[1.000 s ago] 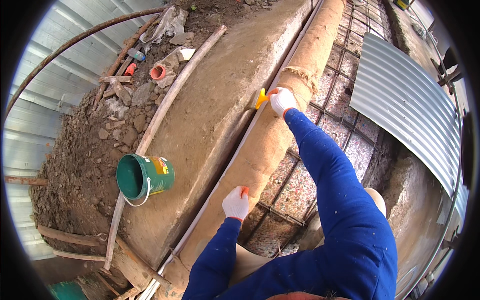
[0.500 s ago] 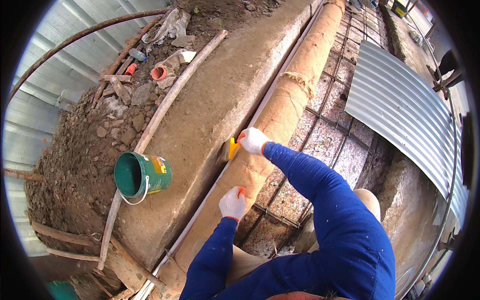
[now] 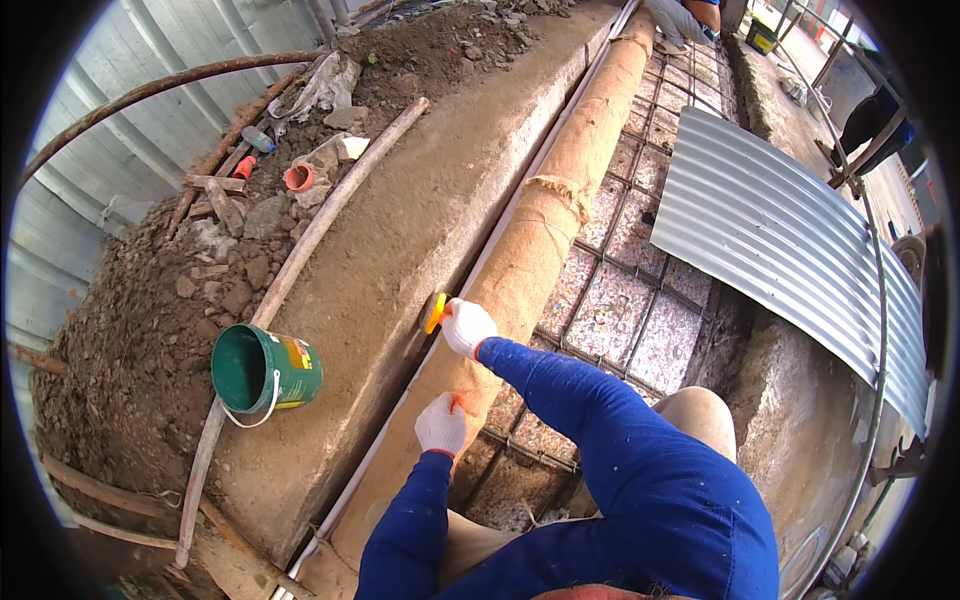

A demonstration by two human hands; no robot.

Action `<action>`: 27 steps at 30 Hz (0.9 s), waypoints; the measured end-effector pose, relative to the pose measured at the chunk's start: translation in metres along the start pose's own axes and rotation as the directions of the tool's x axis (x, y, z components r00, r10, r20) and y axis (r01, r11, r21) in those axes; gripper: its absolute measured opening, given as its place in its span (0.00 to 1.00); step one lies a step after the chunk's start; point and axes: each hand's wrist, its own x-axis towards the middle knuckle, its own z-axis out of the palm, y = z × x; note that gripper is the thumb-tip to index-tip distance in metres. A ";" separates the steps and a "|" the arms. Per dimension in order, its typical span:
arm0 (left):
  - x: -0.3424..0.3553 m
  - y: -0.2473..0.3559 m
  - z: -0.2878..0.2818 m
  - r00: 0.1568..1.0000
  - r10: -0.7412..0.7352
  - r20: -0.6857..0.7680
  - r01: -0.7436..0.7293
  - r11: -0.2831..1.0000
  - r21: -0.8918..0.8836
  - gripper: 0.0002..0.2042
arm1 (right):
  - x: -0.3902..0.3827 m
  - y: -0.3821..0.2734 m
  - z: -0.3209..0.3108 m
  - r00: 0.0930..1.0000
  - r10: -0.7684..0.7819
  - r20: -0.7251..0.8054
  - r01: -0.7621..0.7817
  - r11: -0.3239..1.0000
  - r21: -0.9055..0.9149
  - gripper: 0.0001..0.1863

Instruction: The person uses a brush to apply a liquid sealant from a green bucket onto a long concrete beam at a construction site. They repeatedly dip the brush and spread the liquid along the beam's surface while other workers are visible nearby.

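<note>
A yellow-handled scraper [image 3: 434, 314] is in my right hand [image 3: 469, 327], whose fingers are closed round it. Its working end is at the side of the concrete ledge [image 3: 405, 240], partly hidden. My left hand [image 3: 441, 424] rests on the long burlap-wrapped roll [image 3: 535, 235], nearer to me, with its fingers curled in; what they hold, if anything, is hidden. Both hands wear white gloves with orange palms. Between ledge and roll runs a narrow gap with a white strip or pipe along it.
Left of the ledge stand a green bucket [image 3: 268, 368] and a long wooden pole [image 3: 345, 195] beside rubble [image 3: 235, 295]. To the right lie a steel bar grid [image 3: 612, 268] and a corrugated metal sheet [image 3: 775, 235]. Another person [image 3: 684, 20] crouches at the far end.
Everything has shifted slightly left in the view. My right hand, still holding the scraper, has come a little nearer along the ledge. Another person shows at the far end.
</note>
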 end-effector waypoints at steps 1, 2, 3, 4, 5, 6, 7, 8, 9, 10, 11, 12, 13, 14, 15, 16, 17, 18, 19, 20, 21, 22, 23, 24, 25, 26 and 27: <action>0.001 0.002 -0.001 1.000 -0.006 0.003 0.006 1.000 0.008 0.09 | -0.014 -0.003 0.007 0.999 -0.012 0.032 0.011 1.000 0.026 0.14; 0.000 0.002 -0.001 1.000 -0.003 0.008 0.003 1.000 0.017 0.09 | -0.021 -0.002 0.008 0.993 -0.072 0.090 0.068 0.996 0.053 0.14; 0.001 0.001 -0.001 1.000 -0.001 0.013 0.001 1.000 0.027 0.09 | -0.026 0.000 0.008 0.980 -0.133 0.147 0.122 0.989 0.082 0.14; 0.002 0.001 0.000 1.000 0.001 0.016 -0.001 1.000 0.030 0.09 | -0.030 -0.002 0.003 0.959 -0.196 0.202 0.177 0.978 0.108 0.14; 0.002 0.000 0.000 1.000 0.009 0.015 -0.009 1.000 0.019 0.09 | -0.032 -0.004 -0.003 0.957 -0.202 0.207 0.185 0.978 0.101 0.15; 0.002 -0.001 0.000 1.000 0.017 0.015 -0.017 1.000 0.008 0.09 | -0.033 -0.005 -0.011 0.955 -0.208 0.211 0.192 0.977 0.094 0.15; 0.000 -0.005 0.001 1.000 0.019 0.011 -0.019 1.000 -0.001 0.10 | -0.035 -0.008 -0.017 0.951 -0.217 0.222 0.202 0.975 0.089 0.15; 0.000 -0.008 0.001 1.000 0.022 0.010 -0.022 1.000 0.011 0.10 | -0.037 -0.015 -0.026 0.955 -0.195 0.222 0.182 0.980 0.080 0.15; 0.000 -0.011 0.002 1.000 0.025 0.009 -0.025 0.999 0.022 0.10 | -0.039 -0.014 -0.026 0.958 -0.208 0.197 0.194 0.977 0.084 0.15; 0.002 -0.010 0.002 0.999 0.044 0.011 -0.044 0.999 0.029 0.10 | -0.038 -0.006 -0.029 0.964 -0.216 0.158 0.205 0.975 0.081 0.15; 0.001 -0.008 -0.001 0.999 0.035 0.024 -0.036 0.999 0.032 0.10 | -0.040 -0.004 -0.031 0.966 -0.225 0.129 0.216 0.973 0.081 0.15; 0.002 -0.006 -0.003 0.999 0.027 0.037 -0.028 0.999 0.035 0.10 | -0.042 -0.002 -0.033 0.969 -0.210 0.130 0.203 0.977 0.066 0.15; 0.001 -0.004 -0.005 0.999 0.014 0.052 -0.016 0.999 0.037 0.11 | -0.047 -0.001 -0.032 0.977 -0.172 0.126 0.155 0.979 0.136 0.15; 0.000 -0.003 -0.007 0.999 0.008 0.052 -0.009 1.000 0.030 0.11 | -0.052 0.000 -0.030 0.983 -0.133 0.125 0.106 0.973 0.206 0.15; 0.000 -0.002 -0.010 0.999 0.001 0.053 -0.002 1.000 0.023 0.11 | -0.057 0.001 -0.027 0.987 -0.094 0.127 0.056 0.960 0.274 0.15; -0.001 -0.002 -0.012 0.999 -0.002 0.052 0.001 1.000 0.016 0.11 | -0.061 0.004 -0.024 0.988 -0.040 0.151 -0.013 0.944 0.331 0.16; -0.002 -0.005 -0.010 0.999 0.021 0.041 -0.021 1.000 -0.012 0.12 | -0.065 0.006 -0.020 0.988 -0.001 0.153 -0.060 0.916 0.396 0.16; 0.000 -0.008 -0.007 0.999 0.044 0.030 -0.043 0.998 -0.039 0.12 | -0.070 0.009 -0.015 0.987 0.038 0.157 -0.107 0.882 0.459 0.16; -0.001 -0.012 -0.006 0.998 0.064 0.018 -0.063 0.996 -0.066 0.12 | -0.076 0.010 -0.009 0.983 0.077 0.165 -0.153 0.840 0.520 0.17; 0.000 -0.015 -0.006 0.997 0.074 0.028 -0.072 0.995 -0.075 0.13 | -0.081 0.012 -0.004 0.975 0.115 0.189 -0.204 0.800 0.564 0.18; 0.002 -0.018 -0.006 0.996 0.084 0.037 -0.081 0.993 -0.084 0.13 | -0.085 0.013 0.002 0.976 0.121 0.178 -0.205 0.781 0.589 0.17; 0.002 -0.019 -0.005 0.994 0.097 0.053 -0.091 0.991 -0.094 0.13 | -0.089 0.019 0.008 0.977 0.134 0.166 -0.209 0.761 0.614 0.16; 0.002 -0.020 -0.005 0.992 0.116 0.053 -0.109 0.986 -0.126 0.13 | -0.093 0.024 0.014 0.977 0.146 0.154 -0.211 0.740 0.639 0.16; 0.003 -0.021 -0.006 0.989 0.136 0.053 -0.126 0.979 -0.157 0.13 | -0.094 0.029 0.019 0.975 0.162 0.150 -0.221 0.720 0.658 0.15; 0.004 -0.024 -0.007 0.987 0.150 0.052 -0.138 0.973 -0.186 0.13 | -0.096 0.029 0.024 0.978 0.163 0.132 -0.209 0.727 0.653 0.15; 0.004 -0.027 -0.009 0.983 0.145 0.113 -0.122 0.973 -0.195 0.15 | -0.098 0.029 0.028 0.980 0.164 0.113 -0.198 0.735 0.649 0.15; 0.005 -0.029 -0.011 0.975 0.171 0.143 -0.139 0.967 -0.213 0.15 | -0.098 0.029 0.031 0.982 0.164 0.093 -0.185 0.742 0.644 0.15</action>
